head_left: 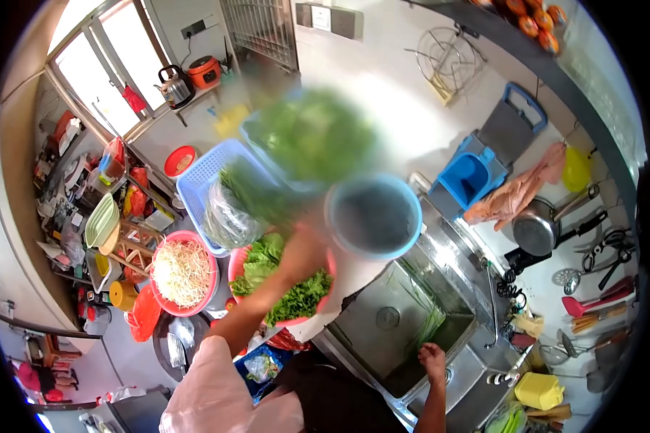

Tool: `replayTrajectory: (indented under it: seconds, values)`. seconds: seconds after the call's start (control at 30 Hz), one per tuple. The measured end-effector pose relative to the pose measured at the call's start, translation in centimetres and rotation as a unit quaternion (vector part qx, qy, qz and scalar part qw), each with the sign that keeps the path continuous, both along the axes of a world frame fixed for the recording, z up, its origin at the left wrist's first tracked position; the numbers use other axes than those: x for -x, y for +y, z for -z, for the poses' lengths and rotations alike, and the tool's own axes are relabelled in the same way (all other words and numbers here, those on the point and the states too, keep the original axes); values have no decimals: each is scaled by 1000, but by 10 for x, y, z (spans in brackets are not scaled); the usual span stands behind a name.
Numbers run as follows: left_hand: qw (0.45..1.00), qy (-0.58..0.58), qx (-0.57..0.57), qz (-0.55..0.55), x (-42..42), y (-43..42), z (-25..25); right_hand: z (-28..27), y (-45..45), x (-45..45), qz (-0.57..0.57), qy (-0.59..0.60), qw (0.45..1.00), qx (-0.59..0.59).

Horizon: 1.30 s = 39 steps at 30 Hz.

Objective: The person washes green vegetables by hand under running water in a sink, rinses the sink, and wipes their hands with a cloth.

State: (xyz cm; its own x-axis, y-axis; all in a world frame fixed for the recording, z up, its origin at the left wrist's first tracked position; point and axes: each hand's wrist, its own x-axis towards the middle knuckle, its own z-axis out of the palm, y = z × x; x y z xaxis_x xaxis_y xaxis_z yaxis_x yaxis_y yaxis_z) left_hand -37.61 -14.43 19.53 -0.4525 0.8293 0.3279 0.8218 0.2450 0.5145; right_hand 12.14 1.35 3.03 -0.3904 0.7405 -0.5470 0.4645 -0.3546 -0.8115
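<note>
L hand (307, 252), blurred, was over leafy green lettuce (289, 299) in a round pink plastic basin (331, 278); openness & hold unclear. R hand (432, 357) had curled fingers, hold unclear. Long, thin green stalks (430, 323) lay in the rectangular steel sink (361, 317), just beyond R hand, the nearer one, w/ long axis running away from it.

leafy greens (290, 297), heaped, pink basin (234, 268) | green stalks (431, 323), lying, sink (361, 317)

The sink (368, 346) is smooth, shiny metal. The blue basket (227, 155) and pink basin (215, 289) look like plastic, while the sleeve (208, 379) is matt, pale cloth.
</note>
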Motion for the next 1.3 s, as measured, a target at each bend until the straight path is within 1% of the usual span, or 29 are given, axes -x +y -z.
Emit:
replayTrajectory:
  seconds: [0.03,0.07,0.1,0.13,0.17,0.2,0.23,0.27,0.33,0.4,0.43,0.47,0.5,0.57,0.67,0.73,0.8,0.83,0.9,0.97,1.0,1.03,1.07,1.1,1.13,1.17,1.2,1.23,1.3]
  values:
    - [1000,-12,15,24,-26,3,19,19,7,-2,2,4,1000,23]
    - [997,-57,-10,51,-58,4,23,37,13,-8,15,1,999,44]
    - [989,-115,-35,85,-98,9,29,39,15,-6,32,30,997,62]
    - [982,-153,6,107,-131,10,45,57,21,-14,36,4,997,75]
    - [971,-190,-10,143,-162,13,79,59,22,-17,79,69,989,106]
    - [964,-210,51,152,-189,13,99,72,27,-17,137,30,980,139]
    - [956,-223,114,155,-210,8,117,86,32,-19,157,23,975,155]
    - [955,-202,167,139,-225,0,143,84,34,-15,192,13,964,182]
    - [945,-150,272,101,-244,-18,202,118,42,-22,184,-11,961,206]
    - [933,-105,337,73,-243,-34,246,186,55,-49,150,-37,962,226]
    - [950,-88,294,55,-240,-42,261,224,62,-66,132,-50,961,237]
    - [916,-63,391,55,-233,-34,245,242,69,-71,126,-81,963,222]
    - [951,-63,302,27,-234,-37,254,251,79,-70,130,-126,964,197]
    - [967,-63,247,27,-235,-36,254,260,97,-55,148,-228,954,127]
    - [978,-40,203,22,-234,-33,254,284,121,-29,181,-311,928,99]
    - [981,-47,189,18,-232,-34,260,306,131,-9,213,-326,912,125]
    - [986,-46,157,14,-233,-34,258,327,124,6,268,-280,904,182]
    - [985,-45,165,14,-230,-30,253,335,118,14,297,-252,896,213]
    - [982,-47,184,17,-228,-29,247,356,91,7,269,-118,920,261]
    - [982,-49,184,9,-229,-30,250,355,58,8,258,11,922,289]
    - [982,-50,183,6,-229,-30,252,345,29,-2,145,-6,979,146]
    - [980,-49,191,6,-228,-30,253,333,13,-4,-10,-57,998,31]
    - [979,-47,200,7,-229,-31,254,321,-2,-6,-137,-110,979,-108]
    - [977,-46,210,10,-229,-32,254,316,-9,-9,-294,-194,913,-208]
    - [977,-45,209,15,-228,-32,255,316,-6,-6,-375,-245,857,-255]
    - [977,-45,208,20,-228,-33,256,317,-3,-3,-447,-287,790,-306]
    - [977,-44,208,24,-227,-34,257,338,9,-9,-457,-304,775,-312]
    - [978,-56,199,20,-227,-34,257,340,30,-3,-456,-310,771,-317]
    - [980,-79,180,10,-229,-33,256,342,92,32,-404,-309,782,-361]
